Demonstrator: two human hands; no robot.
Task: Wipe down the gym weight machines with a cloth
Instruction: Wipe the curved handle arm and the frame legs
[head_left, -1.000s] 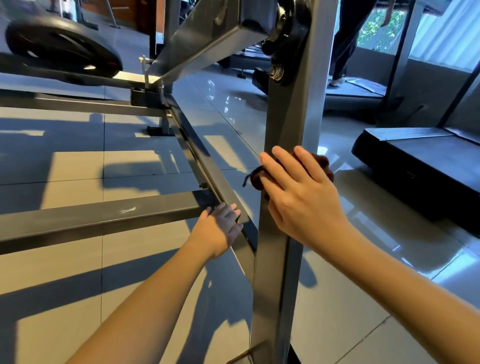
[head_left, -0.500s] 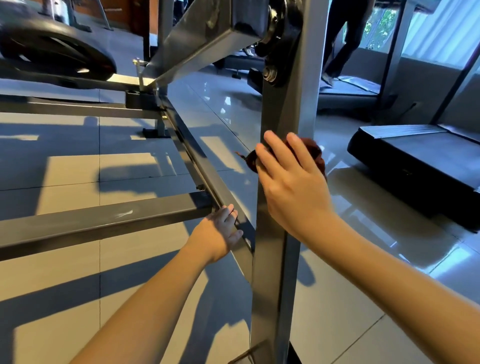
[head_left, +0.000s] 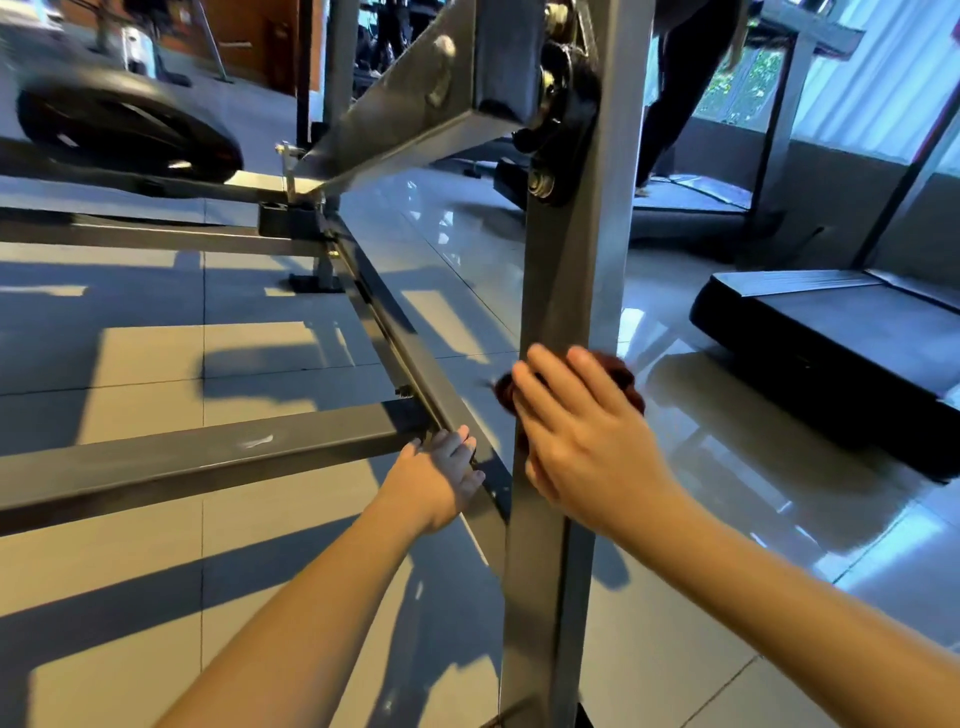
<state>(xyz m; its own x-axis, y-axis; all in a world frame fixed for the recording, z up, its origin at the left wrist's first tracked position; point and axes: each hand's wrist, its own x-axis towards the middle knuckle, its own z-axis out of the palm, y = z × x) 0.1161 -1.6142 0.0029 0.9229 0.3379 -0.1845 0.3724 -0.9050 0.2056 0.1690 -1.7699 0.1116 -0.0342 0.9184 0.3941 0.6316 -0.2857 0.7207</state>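
Head view: my right hand (head_left: 582, 441) presses the dark red cloth (head_left: 621, 370), fingers straight, against the upright post (head_left: 571, 280); my left hand (head_left: 441, 478) grips the low rail (head_left: 402, 338) near the floor. The cloth seems soft and light, best bunched under my palm; the post looks rigid and slick.

One head-worn view — looking forward and down, close to the grey upright post (head_left: 566, 291).
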